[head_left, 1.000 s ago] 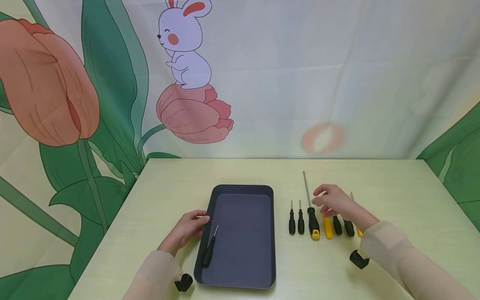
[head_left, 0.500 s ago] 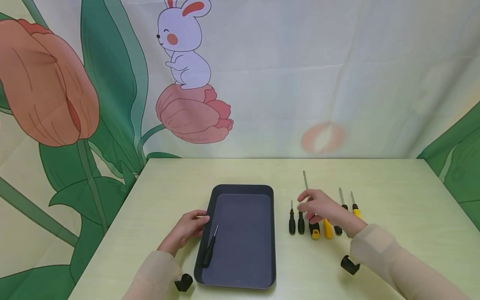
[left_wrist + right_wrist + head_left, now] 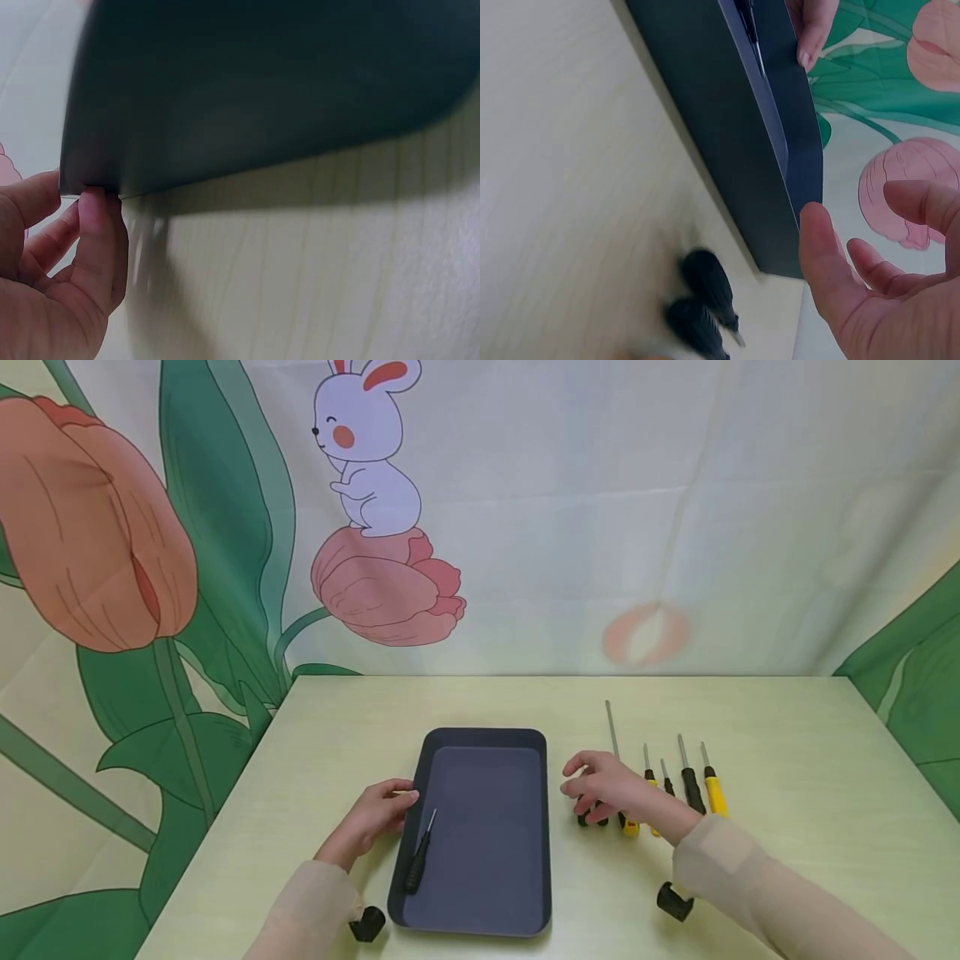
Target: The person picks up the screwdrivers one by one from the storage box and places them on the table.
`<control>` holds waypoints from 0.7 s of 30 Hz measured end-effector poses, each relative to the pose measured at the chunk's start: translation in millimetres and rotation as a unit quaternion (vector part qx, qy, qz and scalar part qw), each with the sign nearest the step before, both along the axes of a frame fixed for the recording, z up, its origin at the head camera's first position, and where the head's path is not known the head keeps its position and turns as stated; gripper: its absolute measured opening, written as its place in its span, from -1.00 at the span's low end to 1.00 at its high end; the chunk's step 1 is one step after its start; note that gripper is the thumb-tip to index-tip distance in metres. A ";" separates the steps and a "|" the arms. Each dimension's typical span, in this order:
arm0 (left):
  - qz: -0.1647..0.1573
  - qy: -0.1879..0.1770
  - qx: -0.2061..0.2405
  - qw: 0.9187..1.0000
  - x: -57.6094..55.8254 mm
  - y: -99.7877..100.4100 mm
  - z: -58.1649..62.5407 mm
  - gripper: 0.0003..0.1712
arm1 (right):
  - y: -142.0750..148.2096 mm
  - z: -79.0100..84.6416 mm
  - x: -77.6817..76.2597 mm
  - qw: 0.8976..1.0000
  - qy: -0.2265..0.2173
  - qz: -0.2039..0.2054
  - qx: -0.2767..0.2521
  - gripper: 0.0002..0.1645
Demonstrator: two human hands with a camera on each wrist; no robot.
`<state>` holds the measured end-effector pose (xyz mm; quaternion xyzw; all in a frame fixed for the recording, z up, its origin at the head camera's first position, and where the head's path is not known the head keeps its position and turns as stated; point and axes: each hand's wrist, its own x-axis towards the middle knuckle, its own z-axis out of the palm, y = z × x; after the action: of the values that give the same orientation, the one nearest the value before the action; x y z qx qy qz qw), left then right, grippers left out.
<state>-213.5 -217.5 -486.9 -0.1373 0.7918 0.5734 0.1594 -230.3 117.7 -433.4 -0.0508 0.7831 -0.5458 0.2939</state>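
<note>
A dark rectangular tray lies on the table, and a small black screwdriver rests inside along its left wall. My left hand pinches the tray's left edge; the left wrist view shows the fingers at the tray wall. To the tray's right, my right hand hovers with spread, slightly bent fingers and nothing between them. Beneath it are two small black screwdrivers, mostly hidden in the head view. In the right wrist view their handles lie side by side on the table, apart from the fingers.
Right of them stretches a row: a long-shafted screwdriver, partly covered by my hand, a yellow-and-black one, a short black one, a larger black one and a yellow-handled one. A printed curtain hangs behind the table.
My right hand has moved left along the screwdriver row, from above the middle ones to the two small black ones. The left hand, tray and screwdrivers stay put.
</note>
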 end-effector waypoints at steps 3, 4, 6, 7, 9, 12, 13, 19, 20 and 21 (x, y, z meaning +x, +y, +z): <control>0.001 0.000 0.001 1.000 -0.3 -0.5 -1.4 -0.55 | -9.3 -3.0 1.9 1.000 -0.004 0.005 -0.007 -0.55; 0.002 0.000 0.001 1.000 -0.5 -0.6 -2.0 -0.56 | -12.3 -3.8 2.8 1.000 -0.004 0.007 -0.009 -0.54; 0.002 0.000 0.004 1.000 -0.9 -1.0 -3.1 -0.56 | -17.9 -5.3 4.2 1.000 -0.003 0.012 -0.011 -0.54; 0.002 0.000 0.004 1.000 -1.1 -1.1 -3.6 -0.56 | -20.6 -6.2 4.7 1.000 -0.003 0.015 -0.014 -0.55; 0.002 0.002 0.004 1.000 -1.5 -1.3 -4.3 -0.56 | -25.6 -7.7 5.9 1.000 -0.001 0.019 -0.018 -0.54; 0.000 0.003 0.004 1.000 -1.9 -1.6 -4.7 -0.56 | -32.2 -9.4 7.8 0.999 0.001 0.022 -0.025 -0.54; -0.001 0.003 0.003 1.000 -1.9 -1.7 -4.7 -0.56 | -34.3 -9.9 8.4 0.999 -0.001 0.022 -0.027 -0.54; -0.005 0.004 0.005 1.000 -1.6 -3.0 -4.9 -0.55 | -45.9 -13.5 10.3 0.999 -0.018 0.018 -0.045 -0.52; -0.006 0.004 0.006 1.000 -1.7 -3.1 -5.0 -0.55 | -47.9 -13.8 10.5 0.999 -0.020 0.017 -0.045 -0.52; -0.006 0.004 0.008 1.000 -1.8 -3.3 -5.0 -0.55 | -50.1 -13.6 10.8 0.999 -0.021 0.016 -0.044 -0.51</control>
<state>-215.4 -220.8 -491.9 -0.1290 0.7888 0.5791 0.1608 -219.5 67.6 -447.1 -0.0645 0.7510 -0.5758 0.3167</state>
